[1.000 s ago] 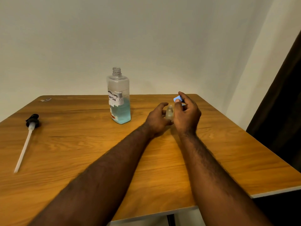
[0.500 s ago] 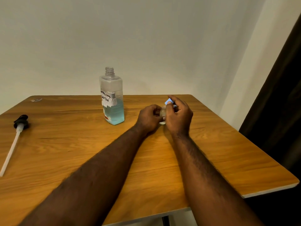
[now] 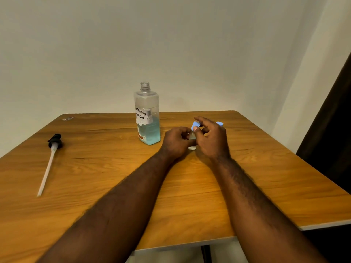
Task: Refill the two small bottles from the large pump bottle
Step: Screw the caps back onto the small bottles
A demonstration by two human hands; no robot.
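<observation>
Table: lg pump bottle stands open-necked at 12 o'clock, pump head lies at 9. For the cap step I'd keep the sm bottle's base planted on the wood and turn only the cap, so nothing tips or spills. L hand curls round sm bottle at the lg bottle's 4 o'clock, wrist low; R hand arches over it, thumb & forefinger pinching blue cap, other fingers fanned, w/ 2nd blue top peeking at its 1 o'clock.

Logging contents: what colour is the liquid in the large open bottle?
Pale blue, in the lower part of the large bottle; seen in the head view.
</observation>
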